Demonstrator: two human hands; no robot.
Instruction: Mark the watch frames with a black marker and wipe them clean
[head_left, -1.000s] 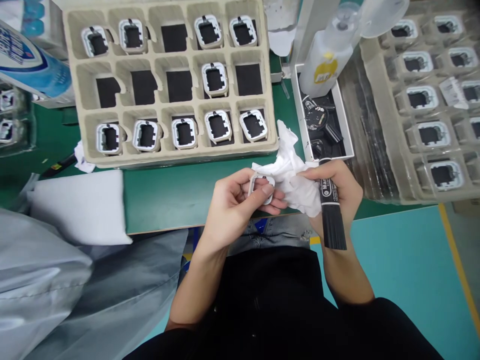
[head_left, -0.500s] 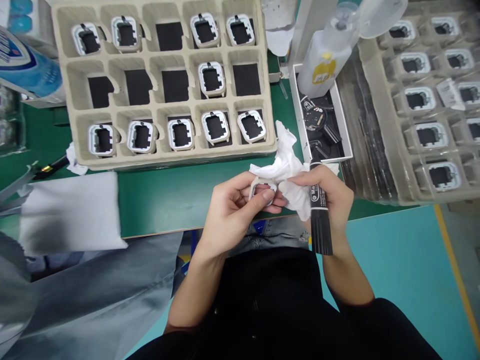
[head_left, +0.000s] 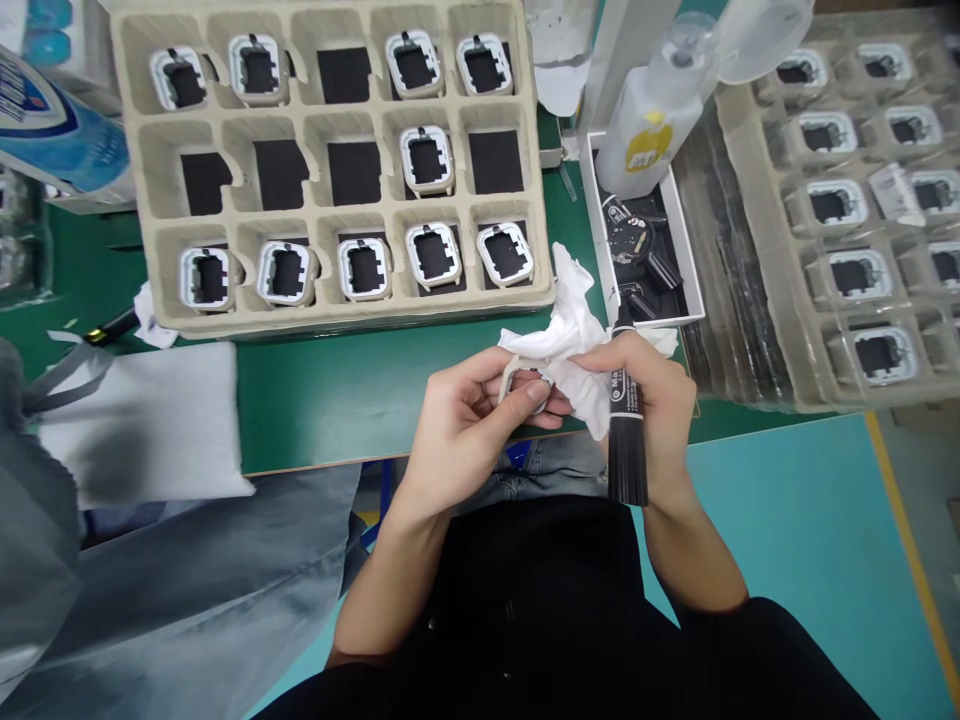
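Between the thumb and fingers of my left hand (head_left: 472, 425) is a small square watch case frame (head_left: 513, 378), partly hidden by the thumb. My right hand (head_left: 651, 400) is closed on a crumpled white wipe (head_left: 589, 395), whose edge touches the frame. A black marker pen (head_left: 627, 440) is also in my right hand, held upright across the palm with its ribbed cap towards me. Beyond my hands sits a beige moulded tray (head_left: 330, 325), with similar frames in several of its compartments.
Right of the tray, a white box (head_left: 694, 300) holds a pump bottle (head_left: 637, 130) and small black parts. Stacked trays (head_left: 787, 385) of frames stand at the far right. A folded white cloth (head_left: 150, 430) lies at the left edge, beside another person's grey sleeve (head_left: 34, 500).
My right hand has shifted slightly left with the wipe and marker, covering more of the frame's right side. At the left, the other person's sleeve has moved in over the folded cloth.
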